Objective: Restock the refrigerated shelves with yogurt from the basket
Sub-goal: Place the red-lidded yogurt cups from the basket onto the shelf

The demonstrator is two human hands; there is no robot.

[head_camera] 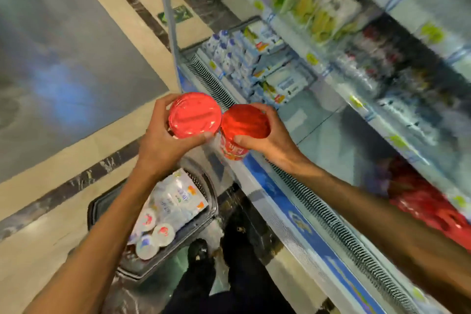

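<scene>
My left hand point(163, 145) grips a yogurt tub with a red lid point(194, 115), seen from above. Right beside it, my right hand point(270, 140) holds a second red-lidded yogurt tub point(243, 122), tilted so its red and white side shows. The two lids almost touch, above the front edge of the fridge. Below my left forearm, the black basket point(204, 186) sits on the floor. It holds a white yogurt multipack point(175, 201) and a few small white-lidded cups point(155, 234).
The open refrigerated case point(318, 214) runs along the right, with a grille and a blue strip at its front. Its bottom shelf has a bare patch point(331, 140), blue-white cartons point(244, 58) further back and red packs point(428, 201) nearer. Upper shelves carry blurred dairy packs. My dark shoes stand by the basket.
</scene>
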